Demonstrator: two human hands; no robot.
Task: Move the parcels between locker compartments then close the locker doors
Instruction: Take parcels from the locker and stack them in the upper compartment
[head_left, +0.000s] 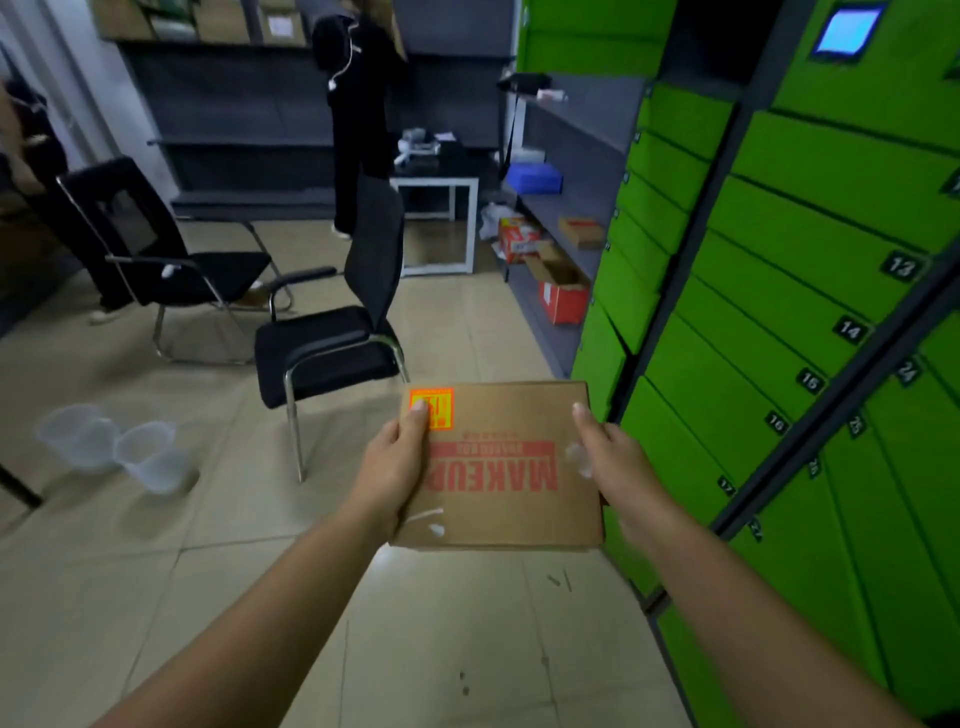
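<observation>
I hold a flat brown cardboard parcel (511, 426) with red MAKEUP print and an orange sticker in front of me, above the tiled floor. My left hand (392, 467) grips its left edge, thumb on top by the sticker. My right hand (613, 462) grips its right edge, thumb on top. The green locker bank (779, 291) with numbered doors stands to the right; several doors in the left column (631, 322) stand slightly ajar. The numbered doors 13 to 17 look closed.
Two black chairs (343, 332) stand on the floor ahead and left. Two clear plastic jugs (119, 447) lie at the left. A grey shelf with boxes (561, 291) runs past the lockers. A person in black (358, 119) stands by a white table at the back.
</observation>
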